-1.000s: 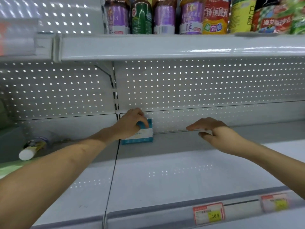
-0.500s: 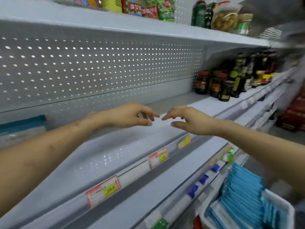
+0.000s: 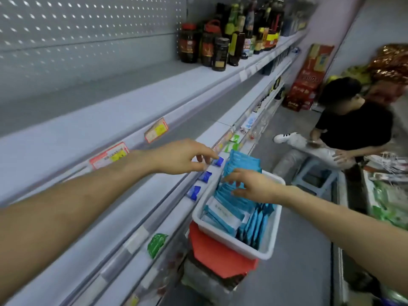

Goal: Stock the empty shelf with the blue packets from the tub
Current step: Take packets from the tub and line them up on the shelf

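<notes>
Blue packets point(image 3: 229, 212) stand on edge in the white tub point(image 3: 234, 244). One row runs along the tub's length with faces tilted up, another sits edge-up by the right wall. Right hand point(image 3: 251, 184) is over them, fingers spread, tips on the packet tops, nothing gripped. Left hand point(image 3: 183, 156) is loosely bent and holds nothing, above the shelf point(image 3: 88, 133) lip. The tub sits on a red stool point(image 3: 218, 257).

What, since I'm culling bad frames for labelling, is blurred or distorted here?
Head view: motion blur streaks the holes of the back panel and smears the bottles and the seated person; the wide lens bows the shelf edge; left hand, right hand and blue packets in the tub are fairly sharp; light is soft, no hard glare.
</notes>
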Motion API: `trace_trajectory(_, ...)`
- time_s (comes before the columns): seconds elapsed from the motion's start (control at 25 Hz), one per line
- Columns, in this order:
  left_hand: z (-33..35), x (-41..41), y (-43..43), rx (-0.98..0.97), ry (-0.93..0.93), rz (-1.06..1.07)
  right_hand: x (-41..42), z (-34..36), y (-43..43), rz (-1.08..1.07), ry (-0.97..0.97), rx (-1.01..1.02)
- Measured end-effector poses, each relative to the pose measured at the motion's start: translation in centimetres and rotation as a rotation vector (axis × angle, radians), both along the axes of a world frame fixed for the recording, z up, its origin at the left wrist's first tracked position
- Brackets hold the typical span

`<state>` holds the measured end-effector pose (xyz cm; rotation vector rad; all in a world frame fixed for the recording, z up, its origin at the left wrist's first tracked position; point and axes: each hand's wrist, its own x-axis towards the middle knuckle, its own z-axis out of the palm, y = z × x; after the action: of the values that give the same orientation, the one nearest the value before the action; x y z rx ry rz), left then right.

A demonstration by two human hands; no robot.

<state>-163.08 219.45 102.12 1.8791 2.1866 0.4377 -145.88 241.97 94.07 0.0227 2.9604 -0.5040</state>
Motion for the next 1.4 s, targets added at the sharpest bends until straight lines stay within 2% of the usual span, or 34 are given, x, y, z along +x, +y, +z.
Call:
trace_trajectory(0.12,-5.3,0.5,0.2,-0.080,-0.061,-0.003,2.6,-5.1,-1.3,0.046,-0.072,-0.006)
trace_trajectory(0.48,-9.7,0.7,-1.9,-0.145,-0.159,0.051,3.4,-9.8,-4.8,-0.107,0.117,0.278)
trace_trajectory(0.68,-10.2,0.1,-3.0,-0.169,-0.171,0.072,2.1,-10.1,-6.1,-0.157,0.141,0.197)
trace_trajectory(0.84,-10.2,-0.2,-3.2,-0.169,-0.162,0.072,1.9,-10.4,-6.1,-0.040,0.050,0.128)
trace_trajectory(1.08,-9.9,-0.1,-1.3,-0.153,-0.114,0.039,2.6,-5.4,-3.7,-0.034,-0.037,0.121)
trace_trajectory(1.28,-11.8,2.2,3.7,-0.176,-0.001,-0.088,2.6,2.7,1.9,-0.134,-0.076,0.205)
trace_trajectory(1.4,-13.5,4.0,6.3,-0.175,0.091,-0.184,3.8,5.2,4.1,-0.197,-0.125,0.240)
